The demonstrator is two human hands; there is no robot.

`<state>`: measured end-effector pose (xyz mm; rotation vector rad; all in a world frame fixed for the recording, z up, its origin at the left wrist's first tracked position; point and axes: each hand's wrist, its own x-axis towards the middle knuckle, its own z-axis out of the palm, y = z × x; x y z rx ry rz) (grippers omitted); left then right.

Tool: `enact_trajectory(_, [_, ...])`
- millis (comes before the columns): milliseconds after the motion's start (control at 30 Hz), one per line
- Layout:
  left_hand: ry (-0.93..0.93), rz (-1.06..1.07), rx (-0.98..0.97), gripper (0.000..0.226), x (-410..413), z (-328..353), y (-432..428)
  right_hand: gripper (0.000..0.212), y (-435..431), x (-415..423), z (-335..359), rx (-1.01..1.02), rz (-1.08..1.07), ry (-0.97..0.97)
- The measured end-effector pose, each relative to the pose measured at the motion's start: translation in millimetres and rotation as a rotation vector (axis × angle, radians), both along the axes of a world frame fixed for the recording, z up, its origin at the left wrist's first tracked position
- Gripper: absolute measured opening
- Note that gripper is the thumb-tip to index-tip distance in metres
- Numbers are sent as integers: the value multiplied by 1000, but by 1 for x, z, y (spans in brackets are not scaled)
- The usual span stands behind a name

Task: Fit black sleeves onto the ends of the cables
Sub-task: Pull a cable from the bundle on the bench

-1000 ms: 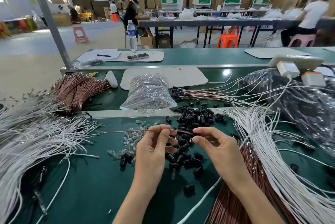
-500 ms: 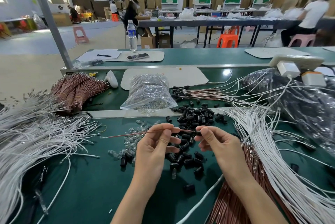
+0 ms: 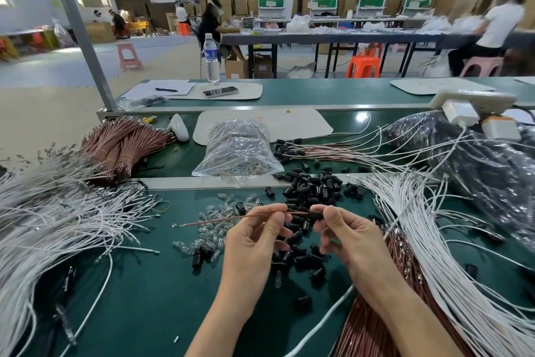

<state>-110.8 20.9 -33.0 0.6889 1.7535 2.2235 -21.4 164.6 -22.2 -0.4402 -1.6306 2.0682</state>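
A thin brown cable [image 3: 220, 219] lies level above the green bench [image 3: 139, 296], its bare metal tip pointing left. My left hand [image 3: 254, 241] pinches the cable near its right part. My right hand [image 3: 344, 238] pinches a black sleeve [image 3: 314, 215] sitting on the cable's right end. Loose black sleeves [image 3: 312, 186] are heaped just beyond and beneath both hands. Small clear bulbs [image 3: 208, 229] are scattered under the cable.
White cables [image 3: 52, 226] fan out at left and another white bundle [image 3: 434, 241] at right. Brown cable bundles lie at back left [image 3: 124, 145] and near right [image 3: 373, 325]. A clear bag [image 3: 237, 151] and finished sleeved cables [image 3: 318, 151] sit behind.
My right hand has drawn closer to the left one along the cable, and the black sleeve now sits on the cable's right end. The cable has tilted slightly.
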Motion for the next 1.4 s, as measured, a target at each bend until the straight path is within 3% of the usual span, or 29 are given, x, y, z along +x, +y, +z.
enact_trajectory(100, [-9,7,-3,22,-1,0,0,41,1,0,-1,-2,55,-9])
enact_trajectory(200, [-26,2,-1,25,-2,1,0,56,2,-2,-2,16,88,-14])
enact_trajectory(400, [-32,-98,-14,14,2,4,-1,63,-2,-3,-5,34,115,-18])
enact_trajectory(667, [-53,-160,-40,18,7,6,-1,32,-10,-4,-5,143,59,-46])
enact_trajectory(833, [-14,-152,-63,16,6,4,1,29,-10,-4,-3,172,70,-64])
enact_trajectory(1167, [-389,8,163,22,-13,4,-6,32,20,10,8,-71,-258,76])
enact_trajectory(1267, [-418,-11,162,22,-12,4,-4,32,15,8,10,-32,-187,55])
enact_trajectory(1400, [-325,-64,93,23,-3,5,1,28,-11,0,6,159,41,-21])
